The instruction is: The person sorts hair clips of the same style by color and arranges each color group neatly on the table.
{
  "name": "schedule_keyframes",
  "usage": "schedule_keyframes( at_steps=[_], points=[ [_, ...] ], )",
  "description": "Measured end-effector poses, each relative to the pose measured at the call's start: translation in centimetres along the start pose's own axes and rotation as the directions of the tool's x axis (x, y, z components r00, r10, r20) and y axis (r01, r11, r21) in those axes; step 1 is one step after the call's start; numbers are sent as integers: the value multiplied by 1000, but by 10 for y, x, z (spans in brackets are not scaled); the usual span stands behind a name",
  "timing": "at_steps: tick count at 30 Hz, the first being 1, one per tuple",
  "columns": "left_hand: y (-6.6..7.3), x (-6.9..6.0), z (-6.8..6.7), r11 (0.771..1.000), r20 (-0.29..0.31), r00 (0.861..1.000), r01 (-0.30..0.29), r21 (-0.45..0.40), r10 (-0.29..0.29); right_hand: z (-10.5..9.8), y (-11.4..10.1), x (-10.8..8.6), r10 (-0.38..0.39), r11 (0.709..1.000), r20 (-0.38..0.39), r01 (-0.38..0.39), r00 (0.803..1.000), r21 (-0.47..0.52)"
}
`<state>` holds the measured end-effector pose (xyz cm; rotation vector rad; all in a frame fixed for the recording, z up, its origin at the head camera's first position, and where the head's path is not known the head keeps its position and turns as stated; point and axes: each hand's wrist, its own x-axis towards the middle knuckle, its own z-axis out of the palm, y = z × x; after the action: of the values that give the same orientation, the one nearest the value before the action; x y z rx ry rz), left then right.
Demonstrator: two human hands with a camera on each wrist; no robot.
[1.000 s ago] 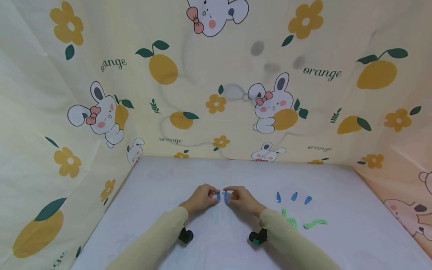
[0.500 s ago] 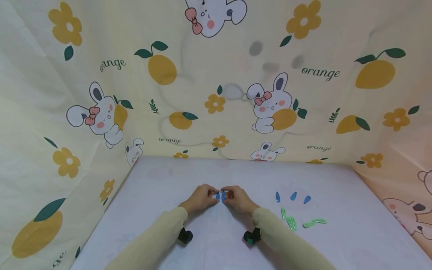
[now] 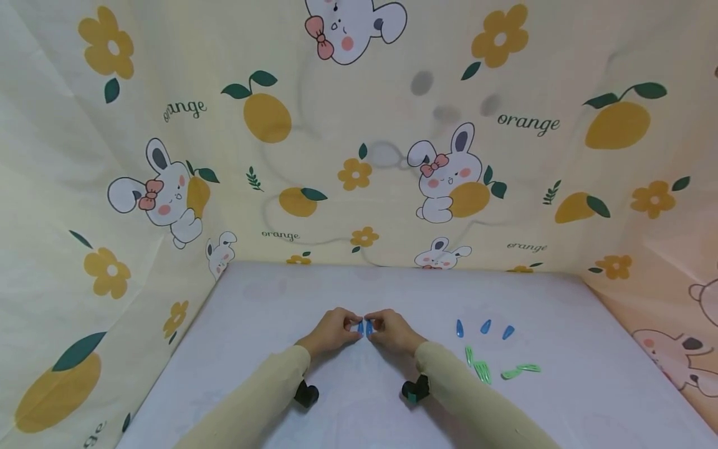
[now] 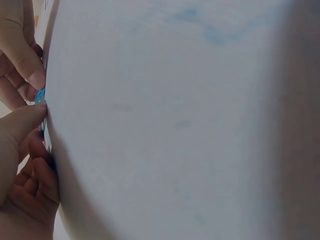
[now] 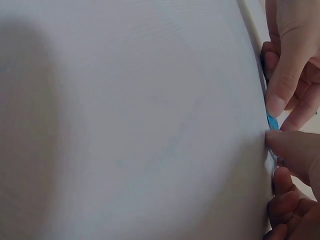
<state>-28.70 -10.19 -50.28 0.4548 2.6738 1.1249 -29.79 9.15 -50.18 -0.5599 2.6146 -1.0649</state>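
The left hand (image 3: 331, 330) pinches a small blue hair clip (image 3: 361, 327) between thumb and index finger. Close beside it, the right hand (image 3: 394, 332) pinches another blue clip (image 3: 369, 328); the two clips stand nearly parallel with a narrow gap. In the left wrist view, the left hand (image 4: 25, 170) and the other hand's fingers meet at the left edge, a bit of blue (image 4: 39, 95) between them. The right wrist view shows the right hand (image 5: 295, 170) at the right edge, near a blue piece (image 5: 272, 122). The fingers hide much of both clips.
Right of the hands, three blue clips (image 3: 485, 326) lie in a row on the white table (image 3: 269, 293). Nearer the front lie several green clips (image 3: 482, 371). A patterned curtain (image 3: 314, 156) stands behind and at both sides.
The right hand has moved left with its blue clip, closing most of the gap to the left hand's clip. The left hand has barely moved. The head view has shifted slightly.
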Motion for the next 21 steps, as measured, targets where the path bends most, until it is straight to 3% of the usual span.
schedule_keyframes(
  at_steps=[8,21],
  points=[
    [-1,0,-1,1000,-7,1000,-17,15,17,1,-1,0,2,1000,-16,-2,1000,-29],
    [-1,-1,0,1000,-4,1000,-4,-7,4,4,1,0,17,999,-69,-15,997,33]
  ],
)
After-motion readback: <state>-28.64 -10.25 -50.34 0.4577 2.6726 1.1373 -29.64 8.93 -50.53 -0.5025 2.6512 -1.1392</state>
